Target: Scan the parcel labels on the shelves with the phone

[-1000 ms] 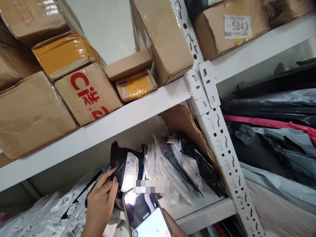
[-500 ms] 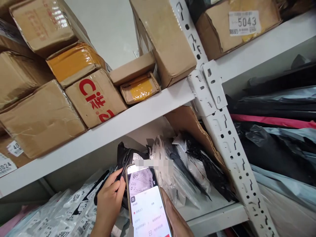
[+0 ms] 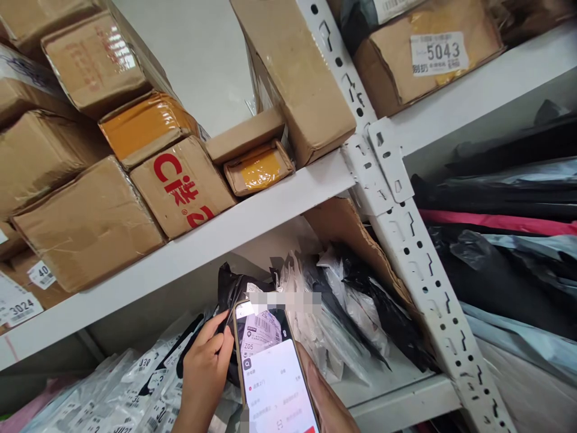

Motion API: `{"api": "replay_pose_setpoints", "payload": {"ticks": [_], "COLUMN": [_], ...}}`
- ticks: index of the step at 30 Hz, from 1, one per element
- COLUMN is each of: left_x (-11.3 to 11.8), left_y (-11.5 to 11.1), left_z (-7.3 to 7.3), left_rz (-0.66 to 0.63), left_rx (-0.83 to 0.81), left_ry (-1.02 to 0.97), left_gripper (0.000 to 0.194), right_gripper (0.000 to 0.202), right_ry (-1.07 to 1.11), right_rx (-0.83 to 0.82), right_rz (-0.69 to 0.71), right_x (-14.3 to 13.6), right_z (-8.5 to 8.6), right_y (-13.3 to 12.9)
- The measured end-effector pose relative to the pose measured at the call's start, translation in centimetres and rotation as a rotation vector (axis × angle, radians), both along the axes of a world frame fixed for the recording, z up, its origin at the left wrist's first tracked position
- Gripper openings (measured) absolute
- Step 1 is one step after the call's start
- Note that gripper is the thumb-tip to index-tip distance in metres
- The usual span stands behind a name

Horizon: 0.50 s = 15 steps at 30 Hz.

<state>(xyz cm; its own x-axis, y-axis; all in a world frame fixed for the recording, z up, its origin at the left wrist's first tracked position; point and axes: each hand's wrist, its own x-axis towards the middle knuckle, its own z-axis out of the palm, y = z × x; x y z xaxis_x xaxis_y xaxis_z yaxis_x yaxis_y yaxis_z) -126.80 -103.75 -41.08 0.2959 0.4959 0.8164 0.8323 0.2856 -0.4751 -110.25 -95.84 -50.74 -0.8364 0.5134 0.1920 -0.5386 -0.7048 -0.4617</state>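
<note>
Noting the largest item first: white perforated-metal shelving [image 3: 252,222] spanned the view, its lower tier under a front beam. Brown cardboard boxes [image 3: 90,228] stood stacked on the upper tier, left; a knock to that beam could have shifted the upper ones.

Lower tier, left: clear plastic packets with number labels [image 3: 148,373], packed at a slant. Right: white and grey plastic mailers [image 3: 311,313], loosely upright beside a ragged brown cardboard panel [image 3: 351,228]. Judged risk: slack packing, so a tug on one bag could have toppled or dragged its neighbours.

Between the two groups, on the far side of the phone, was a crumpled black plastic mailer [image 3: 229,279]. Left hand [image 3: 205,367]: thumb and forefinger pinched its left edge. The film looked slick and soft; a light pinch could have slipped, letting the bag sag or fold.

Right hand [image 3: 327,391]: wrapped round the right side of a light-rimmed smartphone [image 3: 282,385], apart from the left hand. Held by its side only, the phone could have tipped if bumped against the mailer.

Smallest item: white printed label [image 3: 252,290], mostly hidden by the phone; its preview read "Z05". Wrinkles, glare or a shaking hand could have spoiled the on-screen view.
</note>
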Motion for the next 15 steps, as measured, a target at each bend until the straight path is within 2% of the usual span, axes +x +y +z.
{"api": "replay_pose_setpoints", "payload": {"ticks": [10, 13, 15], "left_x": [-0.18, -0.22, -0.39], "left_y": [0.02, 0.07, 0.08], "left_z": [-0.18, -0.31, -0.44], "left_rz": [-0.031, -0.045, -0.044], "left_rx": [0.01, 0.019, 0.021], "left_ry": [-0.047, -0.074, -0.094], "left_gripper": [0.05, 0.048, 0.047], "right_gripper": [0.1, 0.097, 0.092], "right_ry": [0.032, 0.078, 0.196], "right_rx": [0.065, 0.105, 0.181], "right_rz": [-0.02, 0.046, 0.141], "right_x": [0.02, 0.46, 0.9], "right_z": [0.1, 0.05, 0.2], "right_y": [0.25, 0.39, 0.38]}}
